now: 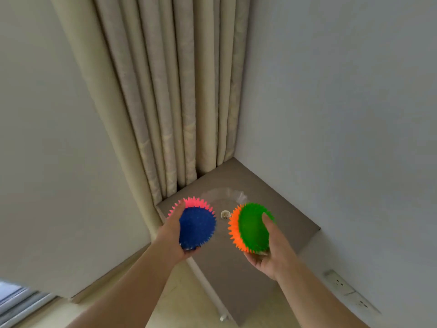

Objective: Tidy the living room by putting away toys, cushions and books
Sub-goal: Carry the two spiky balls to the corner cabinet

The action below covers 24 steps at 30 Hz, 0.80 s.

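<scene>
- Left hand: you hold two spiky toy balls stacked in one grasp. The fingers are curled around the blue spiky ball, and the pink spiky ball sits behind it, wedged against the fingertips. The pink one appears to have the weaker hold (only its upper rim is visible). Loosen the grip and it is likely to drop first.
- Corner table: the grey surface lies below both hands, set into the corner between the curtain and the wall. The edge nearest you is unguarded, so a round ball released there could roll off to the floor.
- Clear container: a transparent item rests on the table just beyond the hands. Its exact shape cannot be determined (it is faint and blurred). If it is the intended receptacle, aim with care; a ball striking its rim could tip it or bounce out.
- Small round object: it lies on the table, seen between the two hands. What it is cannot be told. A dropped ball may knock it away.
- Right hand: the palm cups two more balls from below, thumb pressed across the green spiky ball, with the orange spiky ball squeezed beside it. The orange one projects past the grasp on the inner side, so tilting the wrist inward risks losing it.
- Release one hand at a time; emptying both together doubles the chance of a stray roll.
</scene>
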{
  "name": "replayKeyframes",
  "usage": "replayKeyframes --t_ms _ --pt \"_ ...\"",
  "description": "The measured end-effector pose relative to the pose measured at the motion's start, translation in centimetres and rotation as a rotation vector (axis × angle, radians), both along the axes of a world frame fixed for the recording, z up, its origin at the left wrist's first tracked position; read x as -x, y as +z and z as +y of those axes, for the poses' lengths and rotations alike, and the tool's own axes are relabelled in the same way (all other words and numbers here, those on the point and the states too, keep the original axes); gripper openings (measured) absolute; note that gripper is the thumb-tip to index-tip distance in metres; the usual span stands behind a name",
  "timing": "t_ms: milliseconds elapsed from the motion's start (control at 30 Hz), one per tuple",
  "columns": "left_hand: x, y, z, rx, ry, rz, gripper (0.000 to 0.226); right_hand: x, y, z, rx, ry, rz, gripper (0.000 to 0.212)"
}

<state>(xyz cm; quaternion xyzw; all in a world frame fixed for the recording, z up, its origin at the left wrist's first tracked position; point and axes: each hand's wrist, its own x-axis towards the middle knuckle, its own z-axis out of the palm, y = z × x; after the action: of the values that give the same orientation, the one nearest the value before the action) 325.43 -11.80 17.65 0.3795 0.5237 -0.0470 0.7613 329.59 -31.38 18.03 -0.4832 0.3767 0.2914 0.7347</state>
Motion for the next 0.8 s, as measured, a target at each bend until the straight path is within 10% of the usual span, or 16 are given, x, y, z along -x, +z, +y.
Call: replayKeyframes --t_ms 400,800 --pt "-18.0 -10.5 3.3 -0.659 -0.626 0.024 0.087 -11.9 -9.7 5.8 0.393 0.061 -0.092 0.06" --pt "-18.5 -14.2 4.6 -1.003 -1.156 -0.121 0.093 -13.6 -13.7 8.1 0.821 0.43 -0.225 0.1"
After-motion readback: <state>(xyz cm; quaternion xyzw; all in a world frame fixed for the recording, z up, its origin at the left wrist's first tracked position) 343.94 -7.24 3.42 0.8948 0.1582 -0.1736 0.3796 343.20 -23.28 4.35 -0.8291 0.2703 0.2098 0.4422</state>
